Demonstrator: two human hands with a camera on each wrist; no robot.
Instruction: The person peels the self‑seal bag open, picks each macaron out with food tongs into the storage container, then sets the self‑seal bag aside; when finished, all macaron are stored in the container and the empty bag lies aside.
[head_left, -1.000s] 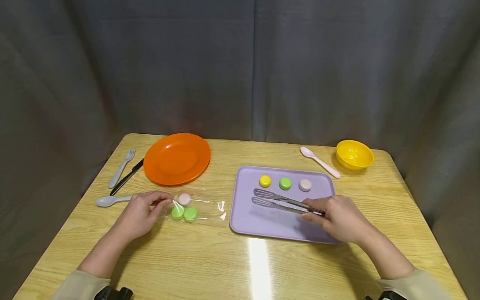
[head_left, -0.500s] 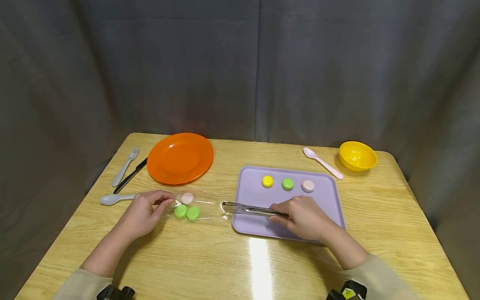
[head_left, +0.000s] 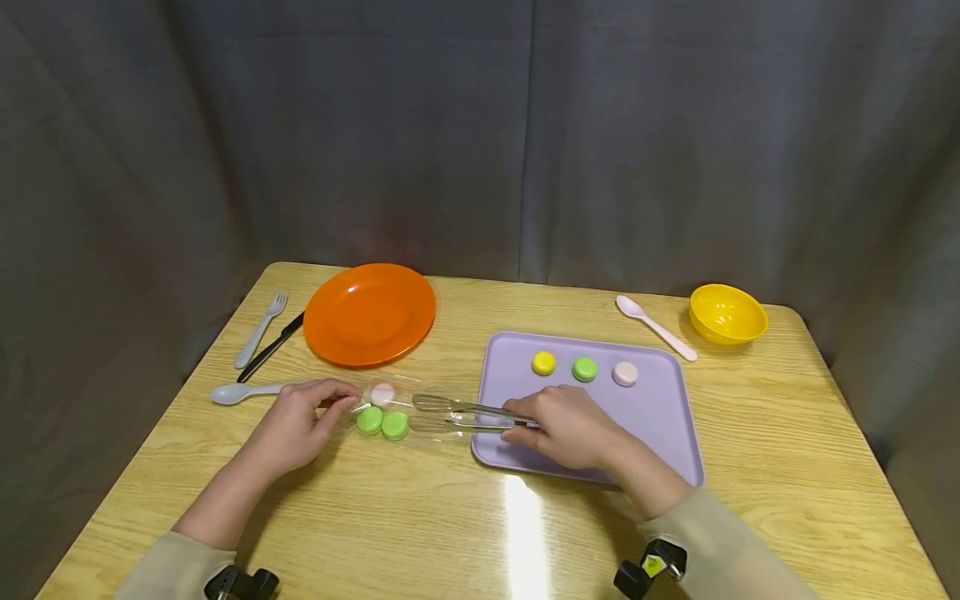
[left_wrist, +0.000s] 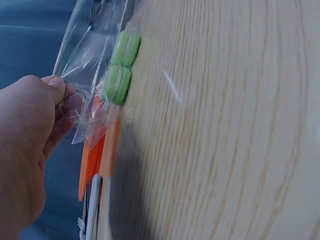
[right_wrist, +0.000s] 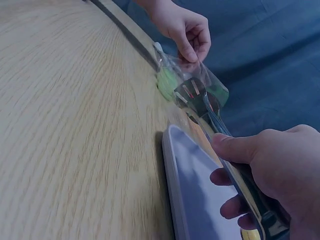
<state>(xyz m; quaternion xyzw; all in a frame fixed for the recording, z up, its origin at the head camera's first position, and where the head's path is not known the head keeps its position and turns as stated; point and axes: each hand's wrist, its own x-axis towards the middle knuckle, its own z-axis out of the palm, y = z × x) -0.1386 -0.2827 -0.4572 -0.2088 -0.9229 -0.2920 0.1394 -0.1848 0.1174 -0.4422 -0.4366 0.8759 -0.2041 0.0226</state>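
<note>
My left hand [head_left: 306, 425] pinches the closed end of a clear plastic bag [left_wrist: 82, 65]. Inside it lie two green macarons [head_left: 382, 422] and a pale pink macaron [head_left: 382, 394]. My right hand [head_left: 564, 427] grips metal tongs [head_left: 476, 408] over the left part of a lilac tray [head_left: 525, 462]. The slotted tips of the tongs, spread apart with nothing between them, reach in at the bag's right end; film shows around them in the right wrist view. On the tray sit a yellow macaron [head_left: 543, 363], a green macaron [head_left: 584, 369] and a pink macaron [head_left: 625, 373].
An orange plate [head_left: 370, 315] stands at the back left, beside a grey fork [head_left: 260, 331], a black knife [head_left: 270, 348] and a grey spoon [head_left: 240, 392]. A pink spoon [head_left: 656, 327] and a yellow bowl [head_left: 727, 315] are at the back right.
My right hand has moved left from above the tray, bringing the tongs to the bag. Their tips came together at the bag's end, then spread again farther in. The left hand keeps its hold.
</note>
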